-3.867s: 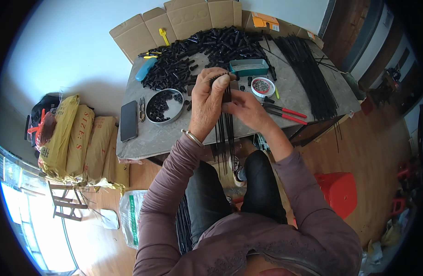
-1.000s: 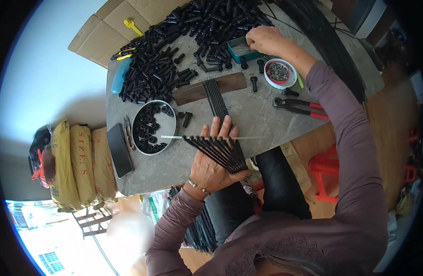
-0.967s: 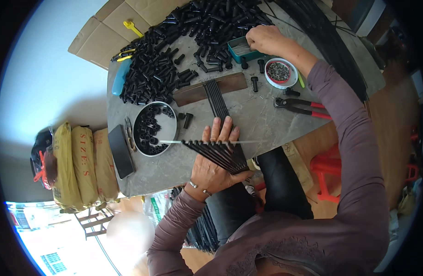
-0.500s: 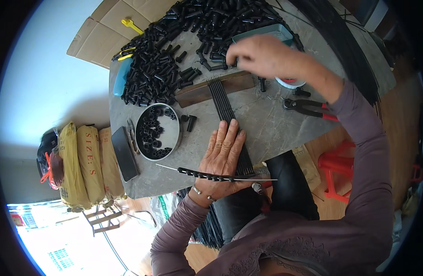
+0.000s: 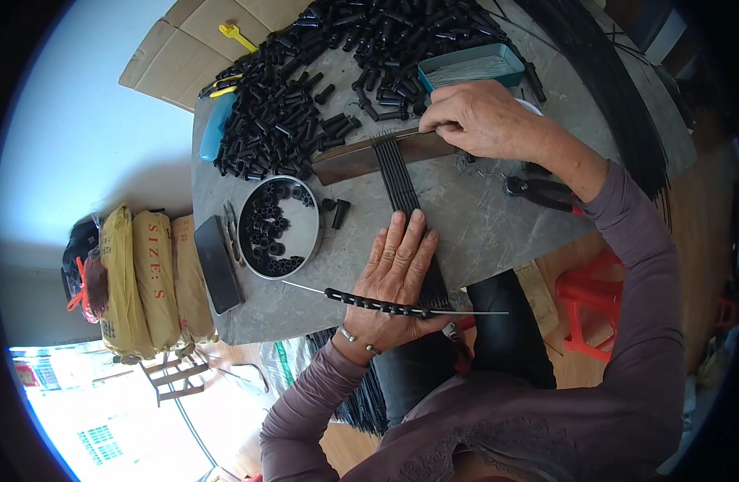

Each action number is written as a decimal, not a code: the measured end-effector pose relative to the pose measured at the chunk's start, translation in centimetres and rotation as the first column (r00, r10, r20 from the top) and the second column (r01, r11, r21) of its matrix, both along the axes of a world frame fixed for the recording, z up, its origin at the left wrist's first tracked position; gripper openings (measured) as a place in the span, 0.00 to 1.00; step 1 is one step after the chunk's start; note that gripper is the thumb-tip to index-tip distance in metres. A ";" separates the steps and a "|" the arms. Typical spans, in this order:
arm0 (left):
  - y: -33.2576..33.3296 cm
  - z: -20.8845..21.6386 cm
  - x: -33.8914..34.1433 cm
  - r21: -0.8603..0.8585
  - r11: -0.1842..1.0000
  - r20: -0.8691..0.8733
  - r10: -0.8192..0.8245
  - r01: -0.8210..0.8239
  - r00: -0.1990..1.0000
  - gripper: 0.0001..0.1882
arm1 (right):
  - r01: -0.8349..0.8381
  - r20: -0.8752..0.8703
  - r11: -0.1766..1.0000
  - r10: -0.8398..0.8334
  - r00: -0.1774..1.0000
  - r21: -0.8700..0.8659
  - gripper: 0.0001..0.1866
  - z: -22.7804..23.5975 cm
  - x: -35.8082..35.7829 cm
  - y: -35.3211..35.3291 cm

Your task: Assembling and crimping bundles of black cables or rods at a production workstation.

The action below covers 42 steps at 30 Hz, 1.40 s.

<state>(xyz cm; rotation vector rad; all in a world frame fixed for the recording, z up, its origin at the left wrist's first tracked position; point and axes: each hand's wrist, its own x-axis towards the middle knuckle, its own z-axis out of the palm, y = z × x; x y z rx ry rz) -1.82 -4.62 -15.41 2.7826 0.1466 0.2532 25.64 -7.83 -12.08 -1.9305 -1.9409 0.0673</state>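
Note:
My left hand (image 5: 395,273) lies flat, fingers stretched, on a row of thin black rods (image 5: 395,173) at the table's near edge. The rods' far ends rest across a dark, flat bar (image 5: 349,161). A thin pale rod strung with several short black sleeves (image 5: 377,304) crosses in front of my left hand; what holds it is hidden. Over the right end of the bar, my right hand (image 5: 490,120) is closed in a pinch; anything between its fingertips is too small to make out. Just beyond it stands a teal tray (image 5: 510,79) of thin metal pins.
Black tubular pieces (image 5: 277,120) are heaped at the far side. A round metal tin (image 5: 305,233) of small black parts and a dark phone (image 5: 218,265) sit at left. Pincers (image 5: 538,191) lie at right, below long black rods (image 5: 602,88). A red stool (image 5: 586,301) stands beyond the edge.
My right hand has come nearer and slightly right, from beside the teal tray to the bar's right end. The left hand stays on the rods. The whole view has shifted a little.

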 end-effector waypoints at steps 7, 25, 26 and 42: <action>-0.1 0.0 0.0 -0.014 1.000 -0.001 0.006 -0.006 1.000 0.52 | -0.043 0.001 0.996 0.043 0.999 0.072 0.08 -0.4 0.0 0.2; -0.1 -0.1 -0.1 -0.014 1.000 -0.004 -0.001 0.001 1.000 0.52 | -0.043 0.003 0.995 0.043 0.999 0.089 0.09 -0.5 0.0 0.5; -0.1 -0.1 -0.1 -0.013 1.000 -0.006 0.000 0.000 1.000 0.52 | -0.045 0.010 0.995 0.044 0.999 0.088 0.09 -0.5 0.0 0.5; 0.0 -0.1 -0.2 -0.046 0.999 0.036 -0.010 0.011 0.999 0.54 | -0.130 0.075 0.989 0.125 0.989 0.071 0.05 -0.9 0.9 2.7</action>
